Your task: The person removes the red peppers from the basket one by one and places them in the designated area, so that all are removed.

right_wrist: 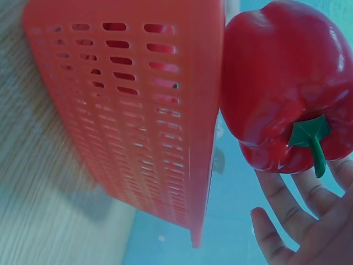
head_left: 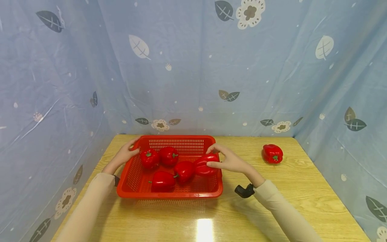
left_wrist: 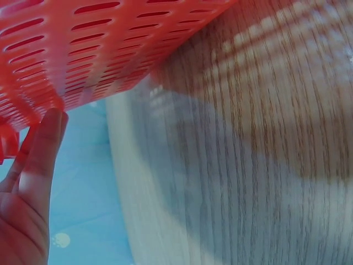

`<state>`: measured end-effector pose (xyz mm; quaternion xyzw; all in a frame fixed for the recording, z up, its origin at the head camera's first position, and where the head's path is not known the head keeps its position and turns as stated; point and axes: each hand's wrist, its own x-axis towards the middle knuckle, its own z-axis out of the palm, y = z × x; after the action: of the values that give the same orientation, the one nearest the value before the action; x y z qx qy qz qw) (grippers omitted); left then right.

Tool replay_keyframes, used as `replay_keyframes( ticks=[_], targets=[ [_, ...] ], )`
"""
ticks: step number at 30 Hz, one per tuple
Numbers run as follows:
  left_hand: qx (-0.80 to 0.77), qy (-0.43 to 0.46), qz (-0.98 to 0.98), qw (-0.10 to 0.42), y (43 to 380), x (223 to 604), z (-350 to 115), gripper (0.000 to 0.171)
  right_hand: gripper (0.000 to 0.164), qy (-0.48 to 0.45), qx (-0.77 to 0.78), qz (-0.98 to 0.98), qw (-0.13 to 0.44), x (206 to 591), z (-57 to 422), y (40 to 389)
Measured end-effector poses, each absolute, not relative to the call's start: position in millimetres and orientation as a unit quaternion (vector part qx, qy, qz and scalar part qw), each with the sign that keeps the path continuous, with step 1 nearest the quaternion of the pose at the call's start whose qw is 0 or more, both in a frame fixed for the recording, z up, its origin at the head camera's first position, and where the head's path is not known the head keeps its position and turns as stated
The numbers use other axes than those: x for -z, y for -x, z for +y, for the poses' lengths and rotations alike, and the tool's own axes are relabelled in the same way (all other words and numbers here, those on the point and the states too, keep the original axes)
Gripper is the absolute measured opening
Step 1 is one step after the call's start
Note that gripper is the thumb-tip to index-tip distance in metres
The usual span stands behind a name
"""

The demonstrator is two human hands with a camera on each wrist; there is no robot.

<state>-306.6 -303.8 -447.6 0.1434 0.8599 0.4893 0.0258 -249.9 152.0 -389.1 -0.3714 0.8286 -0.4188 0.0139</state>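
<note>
A red plastic basket [head_left: 169, 194] with slotted walls sits on the table, holding several shiny red bell peppers, among them one at the back left [head_left: 149, 159] and another near the front [head_left: 163, 182]. My left hand [head_left: 123, 154] grips its left rim near the back corner; in the left wrist view the fingers [left_wrist: 41, 154] lie against the slotted wall. At the right end my right hand [head_left: 231, 161] holds a red bell pepper [right_wrist: 287, 83] level with the rim, thumb and fingers on either side. That pepper's green stem [right_wrist: 310, 135] faces the wrist.
Another red bell pepper [head_left: 272, 154] lies on the wooden table [head_left: 290, 195] to the right of the basket. A blue patterned curtain [head_left: 187, 74] stands around the table's back and sides.
</note>
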Motion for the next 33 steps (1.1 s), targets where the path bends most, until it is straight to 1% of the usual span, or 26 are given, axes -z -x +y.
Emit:
replay_keyframes(
  ticks=[7, 14, 23, 33],
  targets=[
    [-0.496, -0.145, 0.856, 0.028, 306, 448, -304, 0.062, 0.032, 0.36, 0.42, 0.833, 0.003, 389, 158, 251],
    [-0.481, -0.145, 0.865, 0.016, 306, 447, -303, 0.061, 0.034, 0.349, 0.426, 0.835, 0.002, 390, 162, 250],
    [-0.469, -0.148, 0.871, 0.008, 305, 447, -302, 0.061, 0.032, 0.34, 0.439, 0.832, -0.003, 362, 163, 230],
    [-0.467, -0.149, 0.872, 0.009, 306, 449, -303, 0.061, 0.032, 0.317, 0.451, 0.834, -0.015, 361, 176, 230]
  ],
)
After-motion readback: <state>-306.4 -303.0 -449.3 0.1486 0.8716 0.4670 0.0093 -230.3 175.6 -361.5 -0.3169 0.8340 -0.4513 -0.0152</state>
